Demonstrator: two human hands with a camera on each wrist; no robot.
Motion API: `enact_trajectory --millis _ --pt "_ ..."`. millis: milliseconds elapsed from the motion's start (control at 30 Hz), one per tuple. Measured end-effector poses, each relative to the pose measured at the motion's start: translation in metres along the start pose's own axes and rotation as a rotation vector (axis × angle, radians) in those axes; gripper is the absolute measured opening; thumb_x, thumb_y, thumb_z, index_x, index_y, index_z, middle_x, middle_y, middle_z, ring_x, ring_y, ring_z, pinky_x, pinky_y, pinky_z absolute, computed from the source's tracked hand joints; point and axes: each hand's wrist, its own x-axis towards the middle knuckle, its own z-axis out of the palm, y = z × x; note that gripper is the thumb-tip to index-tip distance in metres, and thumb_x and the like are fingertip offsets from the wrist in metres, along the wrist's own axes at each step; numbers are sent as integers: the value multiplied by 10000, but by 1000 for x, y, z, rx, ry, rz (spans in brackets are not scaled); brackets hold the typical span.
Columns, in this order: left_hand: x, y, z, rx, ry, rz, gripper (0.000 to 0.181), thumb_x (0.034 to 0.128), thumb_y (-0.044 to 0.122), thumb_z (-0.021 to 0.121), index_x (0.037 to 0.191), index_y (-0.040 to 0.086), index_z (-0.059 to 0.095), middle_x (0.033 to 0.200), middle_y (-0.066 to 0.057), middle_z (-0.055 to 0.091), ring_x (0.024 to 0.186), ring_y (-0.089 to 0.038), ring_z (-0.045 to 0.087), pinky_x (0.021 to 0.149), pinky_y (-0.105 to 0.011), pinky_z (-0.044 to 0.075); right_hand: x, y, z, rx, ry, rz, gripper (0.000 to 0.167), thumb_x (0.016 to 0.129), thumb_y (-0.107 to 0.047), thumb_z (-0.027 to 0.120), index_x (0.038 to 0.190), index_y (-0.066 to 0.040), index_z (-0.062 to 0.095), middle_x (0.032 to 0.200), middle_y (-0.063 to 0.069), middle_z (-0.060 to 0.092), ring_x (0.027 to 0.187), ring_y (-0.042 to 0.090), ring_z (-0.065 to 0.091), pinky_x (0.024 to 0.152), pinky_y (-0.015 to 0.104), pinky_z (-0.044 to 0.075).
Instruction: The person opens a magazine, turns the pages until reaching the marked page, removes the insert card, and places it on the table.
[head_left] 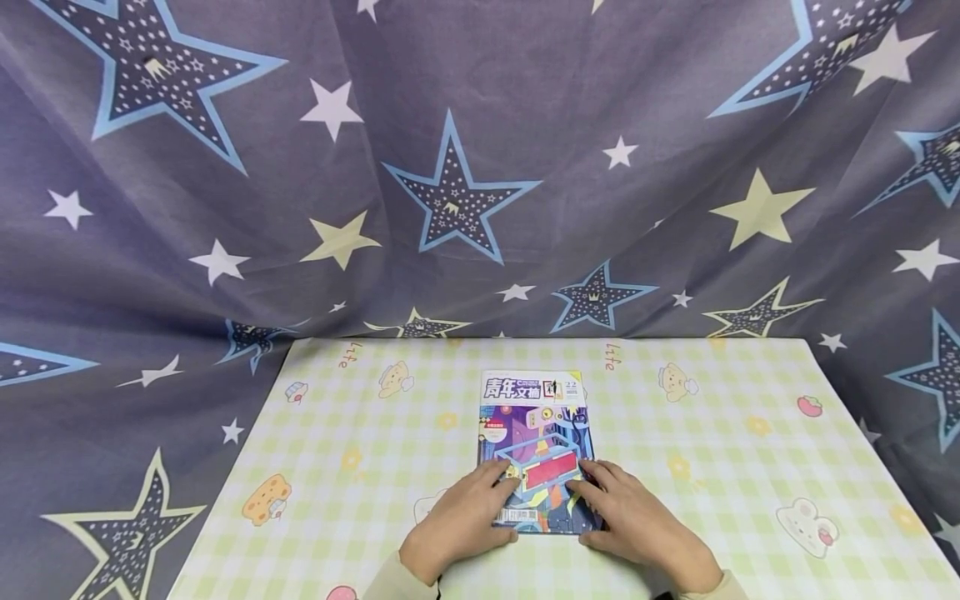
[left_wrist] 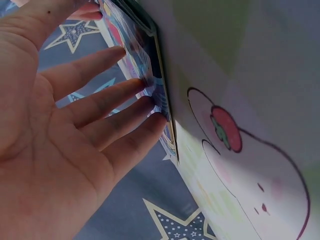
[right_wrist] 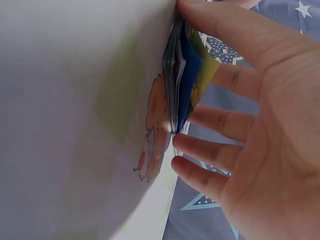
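A colourful magazine (head_left: 534,433) with a white title band lies flat on the table, its cover facing up. The left hand (head_left: 467,518) rests at its lower left edge, fingertips on the cover; in the left wrist view the left hand (left_wrist: 75,125) has its fingers extended against the magazine's side (left_wrist: 157,85). At the lower right edge is the right hand (head_left: 637,518), fingertips on the cover. In the right wrist view the right hand (right_wrist: 270,120) has relaxed fingers beside the magazine's page edges (right_wrist: 175,75), which are slightly fanned.
The table (head_left: 720,450) wears a green-and-white checked cloth with cartoon prints, and its far edge meets a dark curtain (head_left: 570,208) with star patterns. The curtain also hangs along both sides of the table.
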Motion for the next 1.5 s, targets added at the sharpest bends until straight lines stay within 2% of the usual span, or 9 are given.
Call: enact_trajectory --millis 200,367,533,667,800,933,1033,1300,1500 --pt "-1 -3 -1 -34 -22 -9 637 866 445 764 1386 116 600 1518 -119 444 1409 -321 385 1139 -423 358 -4 2 -5 36 49 -25 497 911 -434 725 1297 -128 658 1394 165 549 1264 361 517 1008 550 457" --pt "-3 -5 -3 -59 -27 2 593 893 424 741 1383 120 602 1505 -105 458 1406 -302 391 1130 -422 371 -3 3 -9 -1 197 -10 384 933 -380 716 1223 -128 701 1244 65 652 1143 236 610 950 453 524" --pt "-5 -5 -5 -78 -9 27 569 900 413 738 1371 122 608 1459 -86 500 1366 -259 439 1081 -405 433 3 0 -9 -30 382 80 470 900 -396 756 1258 -103 673 1134 17 675 867 103 612 755 348 581" --pt "-6 -3 -7 -135 3 19 619 913 498 697 1387 112 595 1441 -80 524 1330 -243 483 1050 -418 462 10 -5 -8 24 438 163 591 885 -451 759 1325 -87 606 1090 30 693 754 89 622 649 334 576" --pt "-2 -1 -12 -353 49 -28 640 938 575 621 1370 102 609 1353 -49 609 1227 -217 576 995 -407 507 18 -11 -7 58 434 155 594 894 -436 753 1332 -70 586 1106 47 711 845 179 704 688 373 596" --pt "3 2 -19 -707 124 -53 595 961 490 642 1391 83 587 1280 -77 656 1096 -189 657 886 -304 562 25 -17 -6 46 457 59 540 908 -365 756 1339 -82 593 1195 44 691 1047 228 681 803 413 594" --pt "5 4 -21 -882 169 -76 571 957 425 677 1397 75 580 1220 -106 681 997 -148 696 806 -238 574 29 -21 -5 68 479 -16 473 921 -306 749 1329 -113 606 1240 24 669 1115 211 652 853 408 582" --pt "11 5 -18 -1132 266 -189 367 938 106 710 1268 -37 638 952 -95 738 761 -210 733 674 -329 614 37 -26 -4 131 495 -87 354 953 -245 709 1281 -132 637 1288 18 642 1193 185 607 945 396 543" --pt "0 -9 -22 -1155 316 -230 334 927 71 713 1233 -49 655 919 -120 741 753 -230 734 669 -326 612 33 -22 -5 114 464 -95 383 943 -250 716 1292 -115 636 1311 49 625 1204 219 596 978 424 521"
